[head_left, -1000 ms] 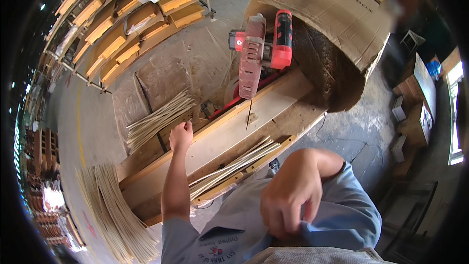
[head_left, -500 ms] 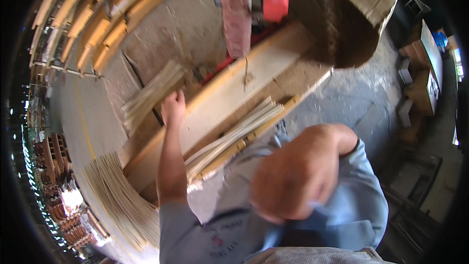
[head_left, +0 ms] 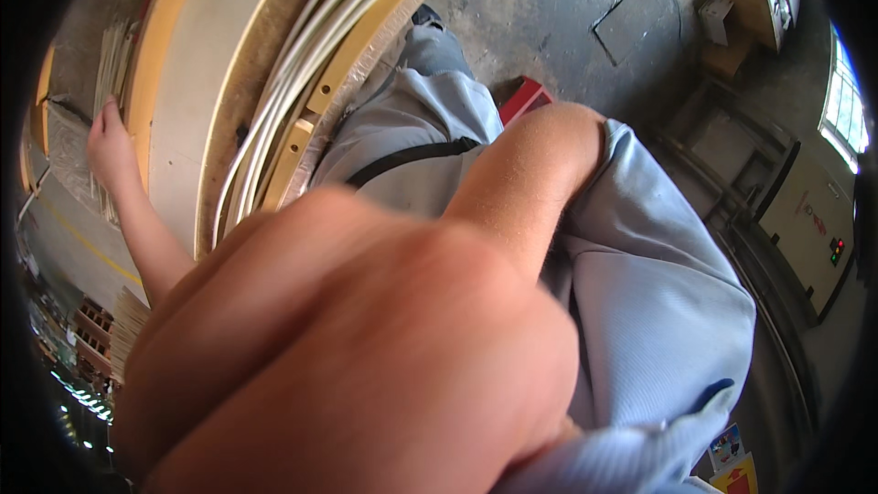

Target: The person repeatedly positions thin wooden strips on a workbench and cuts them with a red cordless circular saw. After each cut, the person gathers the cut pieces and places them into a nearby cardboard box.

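Observation:
My right hand (head_left: 366, 338) fills the lower middle of the view, very close and blurred. Its back and knuckles face me, while the fingertips are hidden beneath. At the far left, my left hand (head_left: 112, 151) rests by the outer yellow wooden edge of a long pale board (head_left: 187, 82). Its fingers look curled in, next to a bundle of thin pale strips (head_left: 110, 64); whatever they hold, if anything, is hidden. Several white, slightly bent strips (head_left: 302, 82) lie in the channel on the board's near side, along a yellow wooden rail (head_left: 294, 154) with holes.
Grey-clad legs (head_left: 640, 311) take up the right of centre. A red object (head_left: 526, 99) lies on the grey floor (head_left: 512, 18) behind the knee. Wooden boxes (head_left: 750, 0) stand far right, and a pale cabinet (head_left: 809, 220) with coloured buttons is below them.
The view has swung right and down, so the bench has shifted to the upper left. My right hand has come much closer to the camera. My left hand stays by the board's outer edge.

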`<state>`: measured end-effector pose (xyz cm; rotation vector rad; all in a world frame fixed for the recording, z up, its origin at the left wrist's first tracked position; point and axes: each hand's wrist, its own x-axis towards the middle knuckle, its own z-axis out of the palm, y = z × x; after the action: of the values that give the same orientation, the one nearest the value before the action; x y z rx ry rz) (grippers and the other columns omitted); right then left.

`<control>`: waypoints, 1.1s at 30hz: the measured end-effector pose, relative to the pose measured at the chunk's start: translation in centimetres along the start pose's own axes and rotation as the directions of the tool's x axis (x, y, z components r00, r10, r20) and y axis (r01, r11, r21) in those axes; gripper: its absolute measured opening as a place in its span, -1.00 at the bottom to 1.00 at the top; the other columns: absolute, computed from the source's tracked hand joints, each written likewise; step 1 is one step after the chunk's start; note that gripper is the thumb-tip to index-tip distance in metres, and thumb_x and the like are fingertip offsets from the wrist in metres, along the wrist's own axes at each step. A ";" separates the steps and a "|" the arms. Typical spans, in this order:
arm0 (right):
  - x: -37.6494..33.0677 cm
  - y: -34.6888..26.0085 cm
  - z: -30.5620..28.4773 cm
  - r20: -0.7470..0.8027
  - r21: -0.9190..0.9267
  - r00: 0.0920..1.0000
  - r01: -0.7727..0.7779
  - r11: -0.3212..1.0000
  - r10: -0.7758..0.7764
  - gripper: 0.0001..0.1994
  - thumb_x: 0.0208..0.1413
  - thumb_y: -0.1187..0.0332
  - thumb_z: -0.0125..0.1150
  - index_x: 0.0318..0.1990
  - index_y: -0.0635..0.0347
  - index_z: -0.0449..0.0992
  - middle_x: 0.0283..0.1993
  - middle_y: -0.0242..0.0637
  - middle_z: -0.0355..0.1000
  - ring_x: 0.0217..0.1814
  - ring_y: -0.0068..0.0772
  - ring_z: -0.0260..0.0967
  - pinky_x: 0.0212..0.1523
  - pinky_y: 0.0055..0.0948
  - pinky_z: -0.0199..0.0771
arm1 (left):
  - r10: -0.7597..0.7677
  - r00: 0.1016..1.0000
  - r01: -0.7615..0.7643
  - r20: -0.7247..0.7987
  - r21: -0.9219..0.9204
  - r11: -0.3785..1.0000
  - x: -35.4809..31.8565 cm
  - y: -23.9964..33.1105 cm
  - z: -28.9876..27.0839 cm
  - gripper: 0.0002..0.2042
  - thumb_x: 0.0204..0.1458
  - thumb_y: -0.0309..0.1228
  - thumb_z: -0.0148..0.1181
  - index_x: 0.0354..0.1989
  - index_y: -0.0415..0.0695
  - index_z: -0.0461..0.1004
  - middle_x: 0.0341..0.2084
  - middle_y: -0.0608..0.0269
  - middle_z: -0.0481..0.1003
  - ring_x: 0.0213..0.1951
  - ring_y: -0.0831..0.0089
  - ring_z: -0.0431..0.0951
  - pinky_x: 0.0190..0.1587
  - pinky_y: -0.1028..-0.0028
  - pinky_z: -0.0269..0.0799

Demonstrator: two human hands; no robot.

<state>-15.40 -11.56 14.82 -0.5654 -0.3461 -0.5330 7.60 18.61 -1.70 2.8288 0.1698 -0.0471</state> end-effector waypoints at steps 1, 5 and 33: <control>-0.1 0.2 0.2 -0.003 0.005 1.000 0.016 1.000 -0.016 -0.43 0.43 -0.13 0.03 -0.53 0.13 0.41 -0.53 -0.36 0.38 -0.54 -0.26 0.39 -0.12 -0.27 0.40 | -0.010 1.000 0.010 -0.010 -0.007 1.000 0.2 0.2 -0.2 -0.46 0.27 0.11 0.05 0.17 0.00 0.65 0.08 0.04 0.65 0.15 0.00 0.61 0.19 0.23 0.47; -1.4 0.8 0.5 0.011 0.032 0.998 0.067 0.997 -0.068 -0.43 0.41 -0.14 0.05 -0.53 0.13 0.41 -0.53 -0.35 0.38 -0.54 -0.25 0.39 -0.12 -0.27 0.41 | -0.025 1.000 0.025 0.016 0.011 1.000 0.1 1.7 -0.2 -0.46 0.28 0.07 0.03 0.21 -0.02 0.63 0.15 0.07 0.63 0.20 0.06 0.59 0.24 0.28 0.43; -0.5 -0.1 0.9 0.105 0.046 0.969 0.220 0.974 -0.224 -0.42 0.27 -0.22 0.15 -0.52 0.15 0.42 -0.51 -0.32 0.40 -0.48 -0.19 0.41 -0.15 -0.24 0.42 | 0.028 1.000 -0.029 -0.011 -0.052 0.998 -1.4 4.2 -0.8 -0.52 0.30 -0.02 0.08 0.14 -0.10 0.68 0.06 0.08 0.68 0.13 0.15 0.65 0.18 0.30 0.48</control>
<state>-16.03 -10.87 15.32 -0.5266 -0.5265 -0.7119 6.77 14.68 0.36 2.7791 0.1309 -0.0209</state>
